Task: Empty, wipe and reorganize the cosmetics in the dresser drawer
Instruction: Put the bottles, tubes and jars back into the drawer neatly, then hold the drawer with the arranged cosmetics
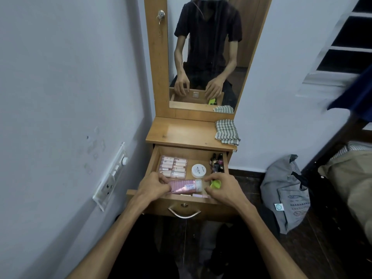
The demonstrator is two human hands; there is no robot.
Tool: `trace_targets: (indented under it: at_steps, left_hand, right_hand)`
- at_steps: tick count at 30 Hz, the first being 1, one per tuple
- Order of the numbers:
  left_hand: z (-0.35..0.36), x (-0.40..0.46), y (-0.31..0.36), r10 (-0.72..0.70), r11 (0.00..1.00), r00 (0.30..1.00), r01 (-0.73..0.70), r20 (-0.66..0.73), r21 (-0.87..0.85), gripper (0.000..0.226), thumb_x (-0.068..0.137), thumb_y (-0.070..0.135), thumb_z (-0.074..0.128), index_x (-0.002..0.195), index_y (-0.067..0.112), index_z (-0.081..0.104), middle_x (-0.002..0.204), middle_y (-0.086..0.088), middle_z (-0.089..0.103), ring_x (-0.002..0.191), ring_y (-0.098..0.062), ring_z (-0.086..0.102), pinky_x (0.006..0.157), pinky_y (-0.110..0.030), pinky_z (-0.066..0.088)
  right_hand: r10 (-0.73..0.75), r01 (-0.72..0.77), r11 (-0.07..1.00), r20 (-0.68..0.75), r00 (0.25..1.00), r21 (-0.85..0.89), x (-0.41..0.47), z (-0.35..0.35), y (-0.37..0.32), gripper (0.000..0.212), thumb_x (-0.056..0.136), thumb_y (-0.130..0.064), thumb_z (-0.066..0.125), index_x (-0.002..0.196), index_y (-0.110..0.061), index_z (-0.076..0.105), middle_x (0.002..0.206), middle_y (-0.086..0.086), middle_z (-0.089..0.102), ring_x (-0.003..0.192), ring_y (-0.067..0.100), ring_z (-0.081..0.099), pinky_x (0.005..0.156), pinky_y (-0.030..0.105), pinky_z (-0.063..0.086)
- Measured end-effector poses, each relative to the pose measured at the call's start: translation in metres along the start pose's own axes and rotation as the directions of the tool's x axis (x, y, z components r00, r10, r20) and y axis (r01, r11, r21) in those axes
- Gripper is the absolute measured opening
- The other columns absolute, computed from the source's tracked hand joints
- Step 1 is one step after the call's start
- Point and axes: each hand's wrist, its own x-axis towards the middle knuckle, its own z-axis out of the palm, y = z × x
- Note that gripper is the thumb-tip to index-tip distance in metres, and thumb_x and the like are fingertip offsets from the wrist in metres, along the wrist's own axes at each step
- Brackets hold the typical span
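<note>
Two hands are down in the open drawer point(153, 158), both at its front edge. Over at the back-left corner sits a tidy block of small pale tubes point(173, 167), untouched. In front of it the left hand point(155, 187) has its fingers curled onto the crimped end of the pink tube point(184, 187), which lies flat along the front edge, long axis running left to right, white cap pointing toward the other hand. Behind the cap, mid-drawer, a round white jar point(198, 170) rests on its base. Dark little bottles point(217, 163) crowd the back-right corner. Then the right hand point(223, 188), fingers bent around a lime-green container point(215, 184) at the front-right corner, just beside the tube's cap. Up on the dresser top, a checked cloth point(227, 131) waits folded at the right edge. My read: the tube belongs to the left hand, which already has its tail end; whether it is being placed or lifted, I cannot tell, and any slide would run straight along that left-right axis.
</note>
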Motion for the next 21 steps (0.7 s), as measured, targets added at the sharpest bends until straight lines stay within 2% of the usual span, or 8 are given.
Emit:
trace_targets:
  at_steps: [3,8,10,12,14,16,21]
  left_hand:
    - [-0.004,-0.01,-0.005,-0.003,0.999,0.999,0.001,-0.033,-0.054,0.015,0.074,0.021,0.08,0.074,0.032,0.069,0.081,0.014,0.068,0.087,-0.009,0.064,0.079,-0.026,0.05]
    - [-0.008,-0.021,-0.018,-0.027,0.997,0.989,0.016,-0.144,-0.078,0.015,0.069,0.028,0.078,0.081,0.036,0.072,0.088,0.017,0.071,0.092,-0.006,0.066,0.086,-0.029,0.052]
    - [-0.011,-0.022,-0.026,-0.028,0.996,0.981,0.012,-0.19,-0.085,0.014,0.067,0.031,0.079,0.073,0.04,0.069,0.089,0.017,0.073,0.095,-0.009,0.068,0.093,-0.035,0.054]
    - [-0.013,-0.025,-0.031,-0.033,0.997,0.974,0.017,-0.224,-0.076,0.018,0.068,0.033,0.081,0.07,0.041,0.065,0.093,0.013,0.074,0.1,-0.014,0.068,0.099,-0.041,0.051]
    - [-0.014,-0.026,-0.036,-0.054,0.998,0.96,0.047,-0.274,-0.033,0.018,0.07,0.036,0.084,0.081,0.038,0.07,0.1,0.01,0.074,0.11,-0.018,0.064,0.107,-0.044,0.042]
    - [-0.016,-0.031,-0.038,-0.085,0.996,0.946,0.093,-0.314,0.009,0.03,0.074,0.036,0.085,0.102,0.03,0.075,0.111,0.006,0.072,0.118,-0.021,0.06,0.109,-0.043,0.035]
    - [-0.013,-0.035,-0.044,-0.131,0.989,0.94,0.102,-0.317,-0.106,0.051,0.071,0.032,0.09,0.114,0.013,0.072,0.121,-0.006,0.07,0.114,-0.024,0.063,0.094,-0.039,0.051]
  right_hand:
    - [-0.024,0.027,0.999,-0.096,0.995,0.03,-0.009,-0.004,0.001,0.028,0.084,-0.022,0.075,0.113,-0.022,0.077,0.123,-0.008,0.072,0.112,0.005,0.057,0.094,0.022,0.042]
    - [0.001,0.003,1.0,-0.207,0.978,0.021,-0.019,-0.008,0.007,0.028,0.084,-0.017,0.075,0.111,-0.022,0.077,0.116,-0.007,0.074,0.103,0.005,0.055,0.091,0.024,0.044]
    - [0.036,-0.03,0.999,-0.267,0.963,0.025,-0.024,-0.009,0.007,0.027,0.085,-0.017,0.074,0.111,-0.02,0.078,0.114,-0.007,0.075,0.101,0.004,0.055,0.088,0.022,0.041]
    - [0.074,-0.063,0.997,-0.309,0.948,0.046,-0.031,-0.009,0.009,0.024,0.084,-0.019,0.074,0.107,-0.02,0.079,0.112,-0.007,0.076,0.101,0.006,0.06,0.088,0.023,0.044]
    - [0.105,-0.09,0.994,-0.302,0.948,0.063,-0.037,-0.007,0.011,0.02,0.082,-0.021,0.076,0.101,-0.021,0.08,0.107,-0.007,0.076,0.098,0.008,0.063,0.088,0.027,0.05]
    - [0.125,-0.113,0.992,-0.283,0.951,0.059,-0.044,-0.006,0.013,0.02,0.08,-0.026,0.077,0.099,-0.024,0.079,0.106,-0.008,0.075,0.096,0.008,0.061,0.084,0.028,0.05]
    - [0.201,-0.189,0.979,-0.224,0.954,0.076,-0.058,-0.004,0.014,0.036,0.079,-0.029,0.077,0.115,-0.022,0.077,0.117,-0.005,0.073,0.101,0.007,0.058,0.088,0.028,0.047]
